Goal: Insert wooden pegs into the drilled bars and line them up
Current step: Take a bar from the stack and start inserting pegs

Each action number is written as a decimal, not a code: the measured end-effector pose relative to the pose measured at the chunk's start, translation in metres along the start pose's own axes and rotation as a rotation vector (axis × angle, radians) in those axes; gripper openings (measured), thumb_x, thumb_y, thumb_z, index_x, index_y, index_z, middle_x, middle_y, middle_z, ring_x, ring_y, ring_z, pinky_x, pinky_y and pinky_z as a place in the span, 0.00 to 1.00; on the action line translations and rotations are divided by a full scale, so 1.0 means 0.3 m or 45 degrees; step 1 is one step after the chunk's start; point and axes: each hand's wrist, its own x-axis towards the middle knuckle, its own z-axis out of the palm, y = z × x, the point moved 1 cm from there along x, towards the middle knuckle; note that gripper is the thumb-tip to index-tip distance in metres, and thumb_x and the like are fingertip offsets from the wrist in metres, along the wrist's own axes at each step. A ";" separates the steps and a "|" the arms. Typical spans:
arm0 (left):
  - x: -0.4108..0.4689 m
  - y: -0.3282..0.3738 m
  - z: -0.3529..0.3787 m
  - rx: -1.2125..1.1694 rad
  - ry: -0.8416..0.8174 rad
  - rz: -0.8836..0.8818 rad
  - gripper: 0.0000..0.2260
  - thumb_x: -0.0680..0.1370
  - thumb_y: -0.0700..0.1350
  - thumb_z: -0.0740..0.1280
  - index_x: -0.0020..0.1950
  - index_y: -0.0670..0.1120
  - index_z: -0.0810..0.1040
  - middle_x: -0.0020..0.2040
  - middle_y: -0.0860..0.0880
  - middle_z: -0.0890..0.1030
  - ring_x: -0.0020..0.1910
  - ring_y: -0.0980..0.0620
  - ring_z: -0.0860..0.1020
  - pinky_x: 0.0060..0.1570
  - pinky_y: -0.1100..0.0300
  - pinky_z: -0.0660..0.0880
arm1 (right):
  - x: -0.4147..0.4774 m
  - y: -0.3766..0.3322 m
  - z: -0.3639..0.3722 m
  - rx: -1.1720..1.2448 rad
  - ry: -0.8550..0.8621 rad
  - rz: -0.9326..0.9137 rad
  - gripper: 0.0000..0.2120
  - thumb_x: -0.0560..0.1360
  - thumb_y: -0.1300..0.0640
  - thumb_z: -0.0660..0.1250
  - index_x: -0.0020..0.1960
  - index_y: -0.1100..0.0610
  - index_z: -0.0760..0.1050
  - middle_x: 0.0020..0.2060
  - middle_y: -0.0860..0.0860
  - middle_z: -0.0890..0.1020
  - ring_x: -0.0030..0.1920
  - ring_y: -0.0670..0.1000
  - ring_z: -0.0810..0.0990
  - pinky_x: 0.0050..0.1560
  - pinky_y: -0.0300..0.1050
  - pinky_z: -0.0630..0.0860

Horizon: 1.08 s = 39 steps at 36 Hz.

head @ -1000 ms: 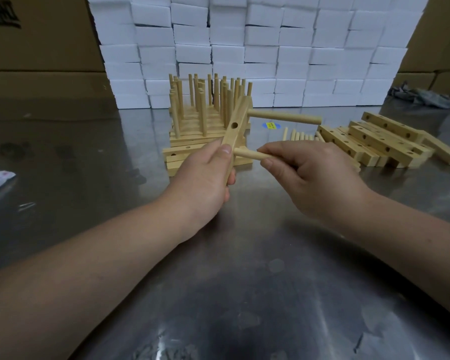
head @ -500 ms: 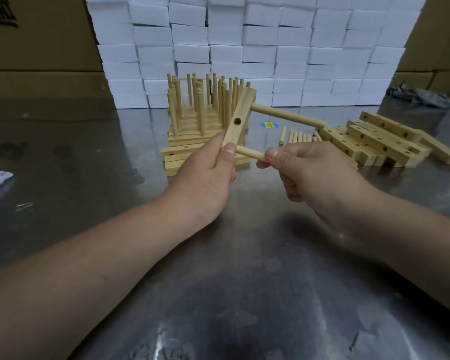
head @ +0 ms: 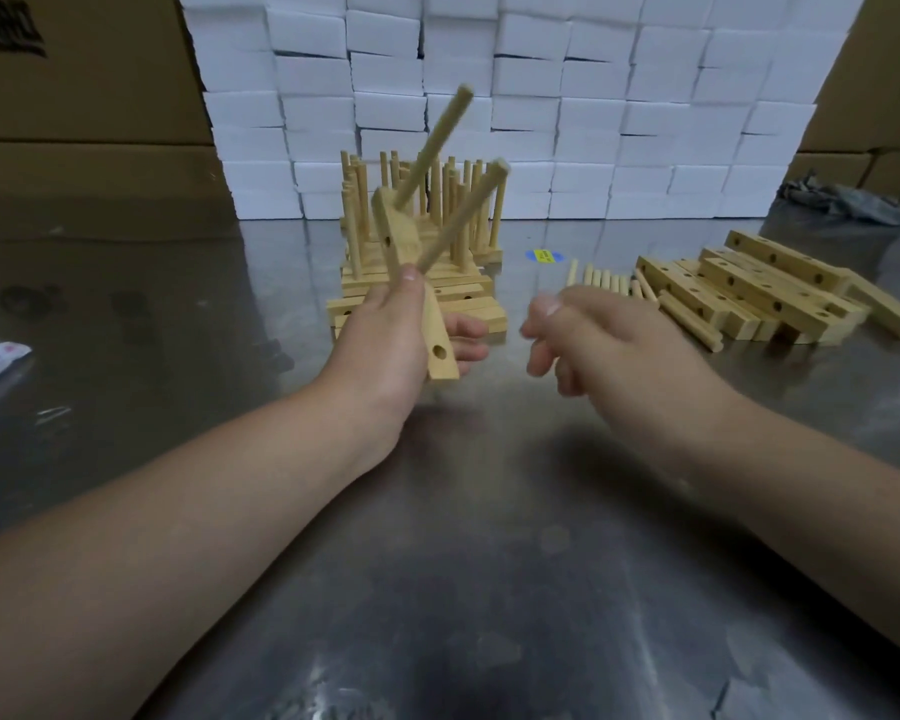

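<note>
Left hand [head: 385, 340] grips a pegged bar [head: 440, 350]; right hand [head: 609, 340] is empty beside it.

The left hand's thumb and fingers wrap the drilled bar at its middle and hold it tilted above the desk [head: 489, 563], an open hole showing at its near end. Two pegs [head: 463, 215] stick out of the bar's upper part, slanting up and to the right. The right hand, blurred, hovers just right of the bar with fingers loosely curled and nothing in them. Behind the left hand stands a stack of finished bars [head: 484, 317] with their pegs upright. Loose pegs [head: 604, 280] lie in a row beyond the right hand, next to a pile of drilled bars [head: 749, 288] at the right. A wall of white boxes [head: 541, 96] closes the back.
</note>
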 end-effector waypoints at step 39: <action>-0.025 -0.003 -0.004 -0.132 -0.036 -0.221 0.14 0.82 0.50 0.54 0.58 0.43 0.71 0.33 0.47 0.74 0.26 0.51 0.74 0.29 0.61 0.72 | 0.155 0.173 -0.179 -1.269 0.148 0.346 0.09 0.77 0.53 0.59 0.47 0.55 0.76 0.36 0.53 0.78 0.36 0.52 0.75 0.30 0.42 0.67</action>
